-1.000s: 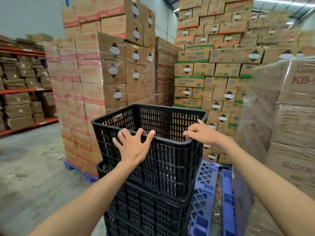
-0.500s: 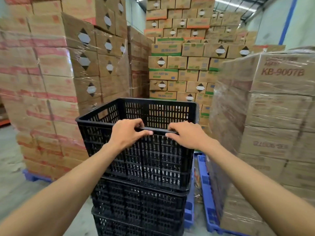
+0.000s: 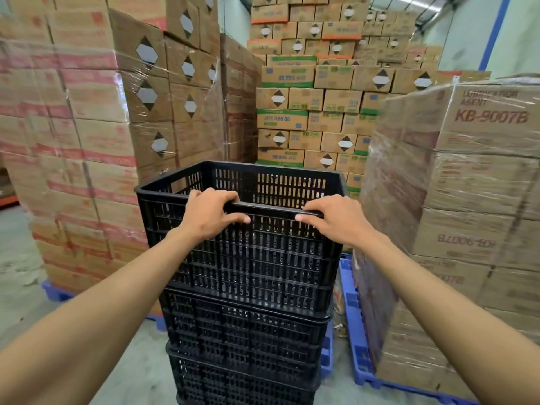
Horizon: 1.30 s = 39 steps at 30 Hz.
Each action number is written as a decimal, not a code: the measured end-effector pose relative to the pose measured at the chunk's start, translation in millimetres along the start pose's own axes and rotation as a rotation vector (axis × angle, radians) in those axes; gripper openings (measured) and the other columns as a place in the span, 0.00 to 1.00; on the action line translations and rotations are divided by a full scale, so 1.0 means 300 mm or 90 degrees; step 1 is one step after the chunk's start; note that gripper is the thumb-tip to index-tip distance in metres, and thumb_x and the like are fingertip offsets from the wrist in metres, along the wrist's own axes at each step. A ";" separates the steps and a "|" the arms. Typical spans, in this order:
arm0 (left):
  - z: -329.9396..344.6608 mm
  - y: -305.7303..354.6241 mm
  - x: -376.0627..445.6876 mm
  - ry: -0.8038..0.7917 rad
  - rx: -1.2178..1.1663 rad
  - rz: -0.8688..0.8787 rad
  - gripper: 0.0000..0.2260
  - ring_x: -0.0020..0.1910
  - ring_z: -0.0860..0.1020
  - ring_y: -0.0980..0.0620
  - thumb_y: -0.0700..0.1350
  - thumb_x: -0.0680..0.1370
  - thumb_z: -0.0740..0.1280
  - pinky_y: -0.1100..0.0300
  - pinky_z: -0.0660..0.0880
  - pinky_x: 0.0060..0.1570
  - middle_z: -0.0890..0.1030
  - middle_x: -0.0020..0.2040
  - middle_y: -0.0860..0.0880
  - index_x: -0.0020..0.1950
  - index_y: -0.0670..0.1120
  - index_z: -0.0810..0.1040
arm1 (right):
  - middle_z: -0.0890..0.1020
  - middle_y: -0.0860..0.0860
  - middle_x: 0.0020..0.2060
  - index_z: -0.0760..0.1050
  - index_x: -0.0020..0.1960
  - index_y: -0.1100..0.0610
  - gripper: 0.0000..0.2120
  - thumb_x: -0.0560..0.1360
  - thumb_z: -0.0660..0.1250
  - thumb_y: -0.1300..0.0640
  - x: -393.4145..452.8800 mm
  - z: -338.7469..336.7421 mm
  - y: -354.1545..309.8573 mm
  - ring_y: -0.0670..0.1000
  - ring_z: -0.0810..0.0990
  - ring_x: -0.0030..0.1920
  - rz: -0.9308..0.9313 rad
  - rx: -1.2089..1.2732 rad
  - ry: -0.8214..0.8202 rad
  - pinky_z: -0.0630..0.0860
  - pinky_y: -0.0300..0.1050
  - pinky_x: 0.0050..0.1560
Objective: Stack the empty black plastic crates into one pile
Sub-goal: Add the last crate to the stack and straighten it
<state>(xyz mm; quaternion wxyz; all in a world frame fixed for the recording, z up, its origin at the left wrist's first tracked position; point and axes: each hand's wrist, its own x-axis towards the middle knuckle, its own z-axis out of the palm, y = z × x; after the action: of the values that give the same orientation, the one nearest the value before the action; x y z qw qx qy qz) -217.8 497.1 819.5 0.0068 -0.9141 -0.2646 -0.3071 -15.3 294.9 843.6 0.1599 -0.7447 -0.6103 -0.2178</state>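
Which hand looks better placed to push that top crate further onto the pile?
Neither clearly: both grip the near rim of the top crate. The left hand has fingers curled over the rim; the right hand sits nearer the corner. Using both seems best.

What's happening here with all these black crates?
A person is stacking empty black plastic crates in a warehouse aisle. Their left hand and right hand both grip the near rim of the top crate, which sits nested on at least two more crates beneath it. Shrink-wrapped cardboard boxes on blue pallets stand on both sides. The top crate looks seated on the pile; no loose crates are in view.
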 end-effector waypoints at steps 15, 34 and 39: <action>-0.009 0.020 -0.005 -0.028 0.061 -0.013 0.33 0.35 0.77 0.50 0.78 0.60 0.56 0.53 0.67 0.47 0.80 0.32 0.52 0.39 0.50 0.77 | 0.83 0.45 0.39 0.79 0.54 0.44 0.21 0.78 0.53 0.35 -0.010 0.016 0.001 0.50 0.82 0.43 0.033 -0.053 -0.048 0.69 0.42 0.37; -0.020 -0.084 -0.023 -0.047 0.066 0.076 0.17 0.46 0.80 0.48 0.61 0.67 0.73 0.52 0.67 0.49 0.82 0.42 0.54 0.44 0.54 0.71 | 0.76 0.42 0.33 0.80 0.55 0.44 0.21 0.77 0.54 0.35 0.006 0.004 -0.038 0.47 0.74 0.36 -0.013 -0.048 -0.034 0.68 0.41 0.38; 0.009 -0.062 -0.021 0.013 0.055 0.091 0.21 0.49 0.76 0.48 0.61 0.67 0.73 0.54 0.62 0.48 0.82 0.48 0.53 0.52 0.51 0.74 | 0.76 0.44 0.28 0.79 0.41 0.47 0.33 0.70 0.45 0.25 0.027 -0.004 0.005 0.43 0.74 0.30 -0.065 -0.032 -0.012 0.61 0.36 0.28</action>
<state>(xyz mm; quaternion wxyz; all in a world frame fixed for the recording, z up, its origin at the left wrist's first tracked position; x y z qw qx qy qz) -229.6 510.7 811.0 0.0709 -0.9263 -0.2117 -0.3034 -12.8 300.7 848.8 0.1240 -0.7187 -0.6430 -0.2339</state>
